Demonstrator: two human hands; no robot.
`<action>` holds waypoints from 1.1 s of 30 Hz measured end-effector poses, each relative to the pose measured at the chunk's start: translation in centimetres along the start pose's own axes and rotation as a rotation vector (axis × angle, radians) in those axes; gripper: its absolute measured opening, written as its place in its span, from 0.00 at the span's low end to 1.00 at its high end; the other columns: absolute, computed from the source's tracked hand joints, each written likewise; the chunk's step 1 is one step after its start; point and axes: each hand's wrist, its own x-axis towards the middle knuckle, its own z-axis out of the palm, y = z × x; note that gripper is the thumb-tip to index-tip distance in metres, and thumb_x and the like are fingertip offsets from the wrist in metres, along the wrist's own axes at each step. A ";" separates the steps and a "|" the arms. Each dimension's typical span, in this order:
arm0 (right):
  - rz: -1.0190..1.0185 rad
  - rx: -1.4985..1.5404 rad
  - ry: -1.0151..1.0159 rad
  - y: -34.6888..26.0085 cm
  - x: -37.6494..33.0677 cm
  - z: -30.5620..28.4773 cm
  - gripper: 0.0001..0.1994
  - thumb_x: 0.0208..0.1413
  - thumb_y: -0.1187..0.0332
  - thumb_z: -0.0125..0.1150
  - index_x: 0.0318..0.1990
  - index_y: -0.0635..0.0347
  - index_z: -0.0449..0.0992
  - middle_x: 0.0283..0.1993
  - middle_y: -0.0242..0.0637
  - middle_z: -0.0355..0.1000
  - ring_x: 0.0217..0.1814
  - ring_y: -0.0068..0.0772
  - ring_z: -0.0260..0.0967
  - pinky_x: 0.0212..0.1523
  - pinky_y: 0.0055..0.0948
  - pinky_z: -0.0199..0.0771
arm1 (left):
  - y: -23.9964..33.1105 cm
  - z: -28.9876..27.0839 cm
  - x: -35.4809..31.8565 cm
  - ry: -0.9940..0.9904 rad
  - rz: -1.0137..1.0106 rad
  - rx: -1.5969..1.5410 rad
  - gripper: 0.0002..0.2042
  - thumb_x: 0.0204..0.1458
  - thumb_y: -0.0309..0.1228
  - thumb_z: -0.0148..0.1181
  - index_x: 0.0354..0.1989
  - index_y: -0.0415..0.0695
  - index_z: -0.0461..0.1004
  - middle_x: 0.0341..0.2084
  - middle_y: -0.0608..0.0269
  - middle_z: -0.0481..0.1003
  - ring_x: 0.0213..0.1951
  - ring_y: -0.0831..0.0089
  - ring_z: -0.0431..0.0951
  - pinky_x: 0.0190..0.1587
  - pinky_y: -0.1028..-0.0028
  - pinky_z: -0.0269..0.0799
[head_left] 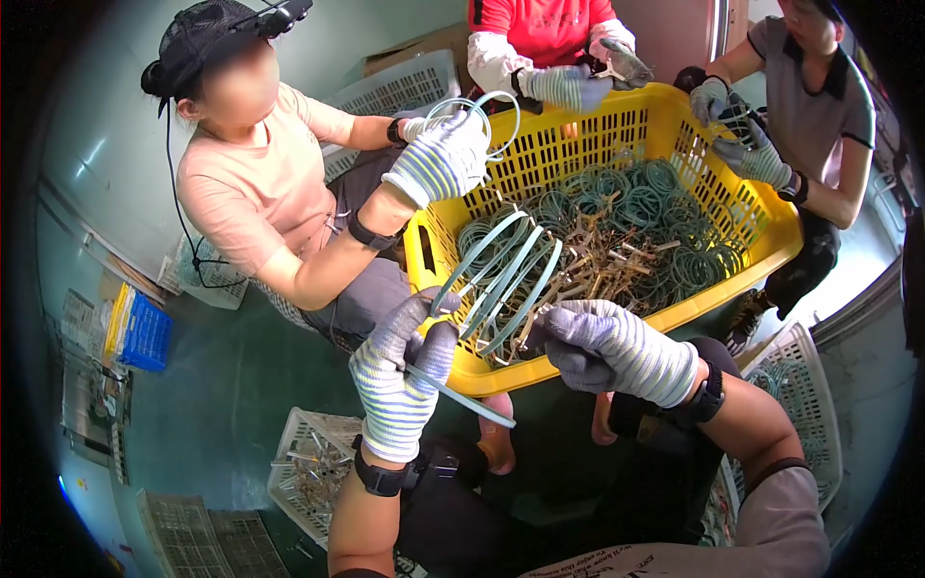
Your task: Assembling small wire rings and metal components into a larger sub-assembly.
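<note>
My gloved left hand point(400, 380) pinches the pale green plastic bands point(501, 279) over the yellow plastic crate point(674, 318); my right hand point(602, 347), closed, grips their far end. Springy loops could slip free and snag the tangled heap.

The gloved left hand point(403, 371) pinches a bundle of pale blue-green straps point(501, 279) that arc over the near rim of a yellow basket point(617, 332). The gloved right hand point(602, 347) grips the bundle's other end at that rim. The basket holds coiled straps point(636, 207). Three other people sit around it with gloved hands; white baskets point(313, 472) stand on the floor.
</note>
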 end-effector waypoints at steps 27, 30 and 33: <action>-0.026 -0.028 -0.006 0.9 0.3 -0.2 0.21 0.60 0.47 0.48 0.41 0.57 0.74 0.20 0.23 0.61 0.16 0.13 0.50 0.17 0.15 0.48 | -1.1 0.1 -0.1 -0.019 -0.134 -0.188 0.10 0.51 0.24 0.60 0.42 0.42 0.76 0.21 0.78 0.70 0.19 0.91 0.57 0.22 0.86 0.54; -0.029 -0.166 -0.032 1.1 0.6 -0.6 0.25 0.57 0.43 0.50 0.38 0.60 0.73 0.19 0.25 0.62 0.17 0.16 0.52 0.18 0.16 0.49 | -0.8 0.3 0.2 -0.012 -0.047 -0.184 0.09 0.52 0.24 0.58 0.42 0.41 0.76 0.27 0.75 0.75 0.20 0.90 0.59 0.24 0.86 0.56; -0.145 -0.343 0.028 1.2 0.9 -0.8 0.27 0.55 0.41 0.52 0.44 0.60 0.72 0.22 0.28 0.66 0.21 0.15 0.58 0.22 0.16 0.53 | -0.3 0.3 0.3 -0.039 -0.220 -0.113 0.10 0.54 0.23 0.52 0.43 0.38 0.75 0.34 0.62 0.78 0.33 0.79 0.75 0.39 0.78 0.69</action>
